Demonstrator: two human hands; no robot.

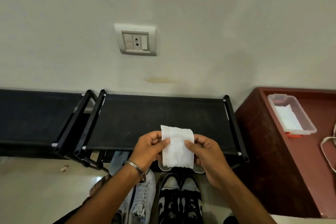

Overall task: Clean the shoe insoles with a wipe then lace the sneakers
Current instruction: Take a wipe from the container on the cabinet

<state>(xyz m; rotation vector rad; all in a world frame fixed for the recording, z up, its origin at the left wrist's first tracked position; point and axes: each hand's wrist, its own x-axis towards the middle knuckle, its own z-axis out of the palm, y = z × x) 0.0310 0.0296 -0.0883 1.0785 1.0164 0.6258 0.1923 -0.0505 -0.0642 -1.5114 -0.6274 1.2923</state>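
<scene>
A white wipe (177, 146) hangs spread out between both hands, above the front edge of a black shoe rack (163, 112). My left hand (150, 146) pinches its left edge with thumb on top. My right hand (204, 150) pinches its right edge the same way. Below my arms, a pair of black and grey sneakers (180, 200) stands on the floor with tongues pulled open. A white laced sneaker (141, 198) stands to their left. White shoe toes (164, 167) peek out under the rack behind the wipe.
A second black rack (36, 116) stands at the left. A red-brown cabinet (272, 151) at the right carries a clear plastic box (292, 114) with white wipes and a white cord (325, 147). A wall socket (136, 40) is above.
</scene>
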